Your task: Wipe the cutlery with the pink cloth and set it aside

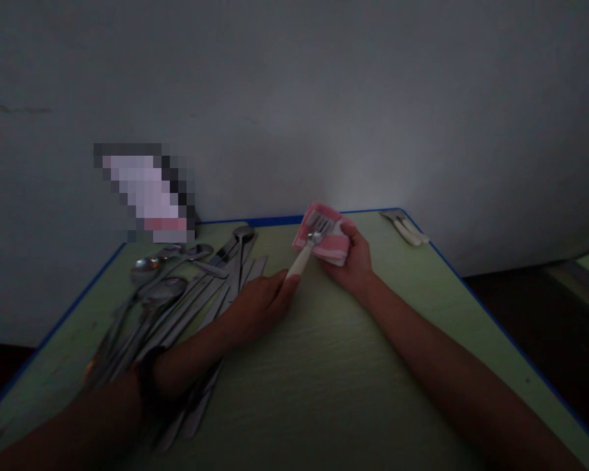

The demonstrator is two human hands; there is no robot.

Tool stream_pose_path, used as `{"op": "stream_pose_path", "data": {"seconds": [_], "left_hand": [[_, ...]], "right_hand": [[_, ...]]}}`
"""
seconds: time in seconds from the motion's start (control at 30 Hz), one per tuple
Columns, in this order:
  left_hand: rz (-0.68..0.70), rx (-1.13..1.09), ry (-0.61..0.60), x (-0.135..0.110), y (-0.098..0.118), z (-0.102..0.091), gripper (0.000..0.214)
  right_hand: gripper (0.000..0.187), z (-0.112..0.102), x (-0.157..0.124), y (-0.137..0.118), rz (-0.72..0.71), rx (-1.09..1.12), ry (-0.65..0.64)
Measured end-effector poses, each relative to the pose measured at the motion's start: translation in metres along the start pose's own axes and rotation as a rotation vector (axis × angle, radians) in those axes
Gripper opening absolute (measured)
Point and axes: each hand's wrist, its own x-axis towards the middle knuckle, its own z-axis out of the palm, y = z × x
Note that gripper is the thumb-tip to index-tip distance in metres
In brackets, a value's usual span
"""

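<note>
My left hand (267, 297) is closed round the pale handle of a fork (299, 261), whose metal tines point up and away from me. Behind the tines is a folded pink and white cloth (334, 245). My right hand (356, 258) grips that cloth from its right side, thumb on top. The fork's head lies against or just over the cloth; whether they touch is hard to tell in the dim light. Beneath and left of my left forearm spreads a pile of metal cutlery (191, 307), with spoons and long flat handles, partly hidden by the arm.
Two pieces of white-handled cutlery (407, 229), at least one a fork, lie at the table's far right corner. The green table (363, 366) has a blue edge and meets a grey wall (294, 118). A blurred-out upright object (147, 190) stands at the back left.
</note>
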Motion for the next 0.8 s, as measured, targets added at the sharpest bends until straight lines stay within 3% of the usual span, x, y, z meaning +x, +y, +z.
{"op": "stream_pose_path", "data": {"seconds": [0.2, 0.47, 0.8], "left_hand": [[0.025, -0.013, 0.044, 0.0002, 0.0021, -0.0016, 0.040], [-0.021, -0.035, 0.009, 0.0011, 0.0012, -0.0007, 0.043], [-0.035, -0.009, 0.005, 0.0003, 0.0021, -0.0012, 0.041]], "right_hand": [[0.020, 0.0017, -0.0010, 0.0039, 0.090, -0.059, 0.073], [0.025, -0.0013, 0.0012, -0.0006, -0.024, 0.035, 0.066], [0.027, -0.0003, 0.0005, -0.0005, 0.002, 0.008, 0.063]]}}
